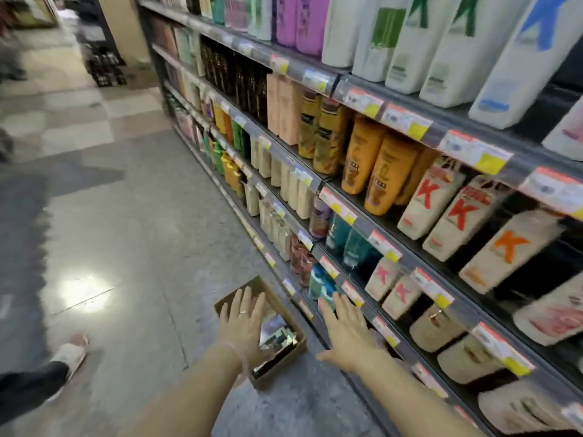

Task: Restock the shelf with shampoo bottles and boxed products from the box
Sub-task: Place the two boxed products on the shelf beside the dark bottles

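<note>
A brown cardboard box [285, 305] lies on the floor against the shelf base, with shiny boxed products [275, 335] inside. My left hand [243, 323] hovers over the box, fingers spread, holding nothing. My right hand [345, 331] reaches out flat toward the low shelf edge [362, 302], fingers apart and empty. The shelving [407, 247] runs along the right, filled with white K-marked bottles [454, 212], orange bottles [375, 168] and teal bottles [353, 244].
Grey polished floor [132, 234] stretches to the left and ahead down the aisle. A foot in a white slipper [69, 354] stands at the lower left. A dark display rack [101, 55] stands at the aisle's far end.
</note>
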Demonstrator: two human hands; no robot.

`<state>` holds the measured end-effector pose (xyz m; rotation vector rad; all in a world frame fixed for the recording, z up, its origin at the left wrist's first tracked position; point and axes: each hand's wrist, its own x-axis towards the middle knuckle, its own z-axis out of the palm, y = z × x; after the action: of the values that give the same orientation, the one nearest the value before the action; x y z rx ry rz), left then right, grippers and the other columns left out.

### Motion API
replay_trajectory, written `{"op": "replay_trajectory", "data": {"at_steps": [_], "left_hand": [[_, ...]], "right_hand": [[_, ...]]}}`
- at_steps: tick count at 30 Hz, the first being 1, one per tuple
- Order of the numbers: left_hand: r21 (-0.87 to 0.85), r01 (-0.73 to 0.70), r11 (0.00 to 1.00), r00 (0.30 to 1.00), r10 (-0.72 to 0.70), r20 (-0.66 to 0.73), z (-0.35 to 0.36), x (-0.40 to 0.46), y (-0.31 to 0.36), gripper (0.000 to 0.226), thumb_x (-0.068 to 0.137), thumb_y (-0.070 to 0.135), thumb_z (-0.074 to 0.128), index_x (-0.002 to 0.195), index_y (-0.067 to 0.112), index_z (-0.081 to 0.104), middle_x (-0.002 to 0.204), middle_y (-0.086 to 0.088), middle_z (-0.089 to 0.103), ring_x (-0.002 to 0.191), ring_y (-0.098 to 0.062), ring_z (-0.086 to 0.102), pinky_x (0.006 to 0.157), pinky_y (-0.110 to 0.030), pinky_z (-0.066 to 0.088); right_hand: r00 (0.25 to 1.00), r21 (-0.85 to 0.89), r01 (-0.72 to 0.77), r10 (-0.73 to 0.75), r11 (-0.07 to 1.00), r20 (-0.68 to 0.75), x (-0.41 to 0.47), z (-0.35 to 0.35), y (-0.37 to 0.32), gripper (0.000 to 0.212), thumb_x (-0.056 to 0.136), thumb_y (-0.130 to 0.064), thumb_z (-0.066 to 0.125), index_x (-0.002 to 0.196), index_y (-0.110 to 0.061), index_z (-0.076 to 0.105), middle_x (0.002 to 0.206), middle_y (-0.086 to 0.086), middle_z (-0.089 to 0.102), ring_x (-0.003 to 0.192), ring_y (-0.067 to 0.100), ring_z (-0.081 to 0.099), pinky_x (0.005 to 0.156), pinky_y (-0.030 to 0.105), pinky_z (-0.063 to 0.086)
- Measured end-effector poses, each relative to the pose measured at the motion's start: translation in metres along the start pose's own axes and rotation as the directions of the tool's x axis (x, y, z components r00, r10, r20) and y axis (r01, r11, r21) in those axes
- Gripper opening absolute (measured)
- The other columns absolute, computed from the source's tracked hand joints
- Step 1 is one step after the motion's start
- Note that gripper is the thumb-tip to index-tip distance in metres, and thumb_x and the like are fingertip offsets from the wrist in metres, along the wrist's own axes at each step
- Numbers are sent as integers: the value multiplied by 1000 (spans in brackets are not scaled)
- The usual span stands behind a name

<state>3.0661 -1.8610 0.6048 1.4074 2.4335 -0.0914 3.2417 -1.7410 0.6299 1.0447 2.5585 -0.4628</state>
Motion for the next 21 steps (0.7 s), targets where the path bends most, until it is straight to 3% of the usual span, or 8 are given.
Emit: {"op": "replay_trajectory", "data": {"at_steps": [13, 21], "left_hand": [[-58, 129, 990, 976, -116, 182, -17, 123, -52, 111, 74, 60, 61, 147, 17, -11, 156, -11, -14, 143, -30, -14, 118, -44, 0], [-14, 22, 1000, 951, -16, 310, -13, 231, -94, 107, 77, 54, 62, 147, 17, -9, 156, -13, -13, 144, -30, -11, 117, -43, 2]], "right_hand": [[983, -8, 120, -118, 993, 138, 193, -15, -30, 102, 83, -44, 63, 148, -18, -12, 155, 16, -19, 143, 32, -17, 117, 46, -3], [976, 151, -124, 93, 981, 196, 274, -4, -9, 102, 82, -46, 64, 149, -22, -8, 157, 12, -14, 145, 32, -10, 117, 46, 4]]}}
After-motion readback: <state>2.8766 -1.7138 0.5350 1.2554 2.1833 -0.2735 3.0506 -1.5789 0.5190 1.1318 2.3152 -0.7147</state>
